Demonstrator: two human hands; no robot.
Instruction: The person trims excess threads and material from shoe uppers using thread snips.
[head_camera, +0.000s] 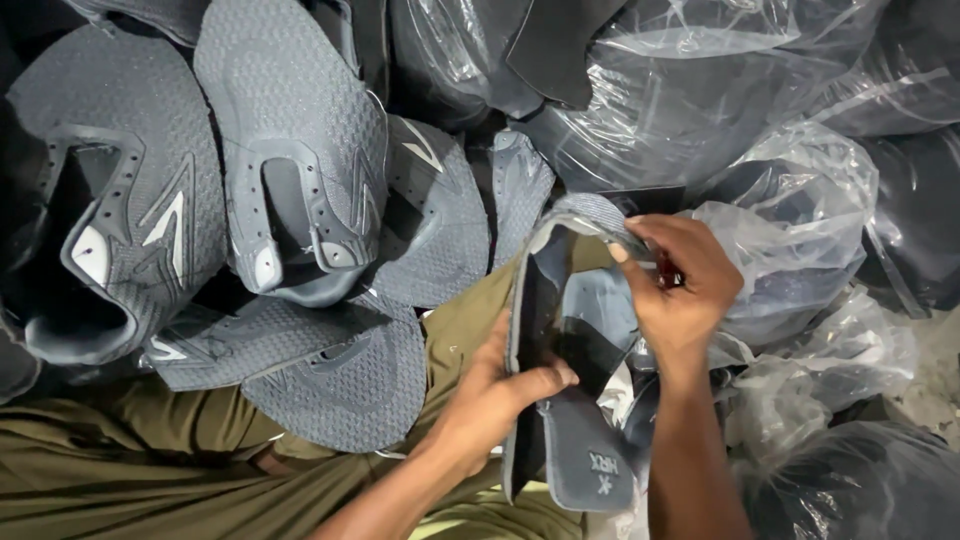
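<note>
Op: Head view: I log one grey knitted shoe upper (575, 330) held over the lap, left hand (495, 395) clamped on its edge, right hand (680, 285) pinching its top rim.

Log: Progress?

Op: Several flat grey uppers (290, 160) piled left look handled; clear plastic bags (800, 230) right remain full, I judge.

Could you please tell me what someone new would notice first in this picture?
At centre, the left hand and right hand grip a folded grey shoe upper between them. A heap of flat grey knit shoe uppers fills the left side, over olive trousers. Clear plastic bags of dark pieces crowd the right.
</note>
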